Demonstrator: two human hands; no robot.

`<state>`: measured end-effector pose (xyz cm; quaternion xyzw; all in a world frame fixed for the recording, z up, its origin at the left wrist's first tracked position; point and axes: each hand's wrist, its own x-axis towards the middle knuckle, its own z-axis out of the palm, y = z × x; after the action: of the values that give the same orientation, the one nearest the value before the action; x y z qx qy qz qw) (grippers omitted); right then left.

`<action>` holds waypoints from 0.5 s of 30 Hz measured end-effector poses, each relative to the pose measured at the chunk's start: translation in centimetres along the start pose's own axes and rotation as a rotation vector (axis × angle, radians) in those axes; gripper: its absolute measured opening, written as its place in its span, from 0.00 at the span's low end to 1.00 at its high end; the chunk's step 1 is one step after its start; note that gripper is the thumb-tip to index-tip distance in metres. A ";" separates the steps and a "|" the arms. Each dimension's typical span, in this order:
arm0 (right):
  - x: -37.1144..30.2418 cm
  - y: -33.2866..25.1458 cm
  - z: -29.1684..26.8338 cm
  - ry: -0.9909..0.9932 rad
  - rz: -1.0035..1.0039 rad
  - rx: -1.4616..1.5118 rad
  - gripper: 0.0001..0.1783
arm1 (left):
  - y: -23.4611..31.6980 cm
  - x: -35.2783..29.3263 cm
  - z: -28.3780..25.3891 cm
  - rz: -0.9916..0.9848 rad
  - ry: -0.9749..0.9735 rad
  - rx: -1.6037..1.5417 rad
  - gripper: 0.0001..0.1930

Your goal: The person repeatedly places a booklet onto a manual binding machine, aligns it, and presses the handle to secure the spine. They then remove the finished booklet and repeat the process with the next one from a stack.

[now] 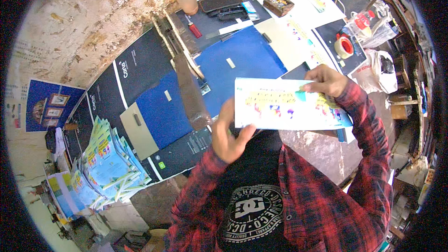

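A thin printed booklet [275,112], white with coloured cartoon figures and lettering, is held up level in front of my chest. My left hand [227,135] grips its left end, with the thumb at the lower edge and the other fingers partly hidden behind it. At the upper right edge my right hand [328,81] pinches the booklet between thumb and bent fingers. Beyond the booklet lies a blue board [242,56] on the black-covered table [140,60]. A brown wooden bar [189,93] stands across the table just left of that board.
A fanned pile of similar printed booklets [105,158] sits at the table's left end. Farther back are a dark phone [220,2], a red lighter [194,30] and a small wooden box [278,4]. To the right are a tape roll [344,46] and a plastic bottle [361,21].
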<state>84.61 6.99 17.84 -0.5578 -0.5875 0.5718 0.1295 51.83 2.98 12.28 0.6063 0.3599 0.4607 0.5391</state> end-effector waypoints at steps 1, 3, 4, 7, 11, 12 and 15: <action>1.4 -1.0 1.4 -0.073 -0.024 -0.030 0.14 | -0.4 -2.5 -0.9 -0.114 -0.032 0.068 0.20; 5.3 -0.6 2.8 -0.131 -0.109 -0.312 0.17 | -1.4 -6.4 -0.8 -0.439 0.026 -0.023 0.15; 7.9 -0.8 3.5 -0.144 -0.149 -0.456 0.17 | -2.5 -7.3 -1.0 -0.579 0.109 -0.113 0.16; 16.4 0.6 6.3 0.113 -0.453 -0.800 0.20 | -5.7 -6.7 -1.6 -0.845 0.397 -0.600 0.19; 20.2 -4.6 7.1 0.335 -0.414 -0.766 0.25 | -8.2 -2.8 -3.9 -0.689 0.520 -0.603 0.21; 20.1 -4.7 7.3 0.484 -0.514 -0.741 0.27 | -8.8 -2.4 -4.3 -0.633 0.554 -0.583 0.22; 16.2 -1.4 10.7 0.628 -0.441 -0.768 0.33 | -12.6 -2.3 -7.8 -0.529 0.466 -0.636 0.22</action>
<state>69.82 14.76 7.72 -0.5725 -0.7903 0.0809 0.2025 44.53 5.37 -0.58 0.1794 0.4544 0.5188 0.7015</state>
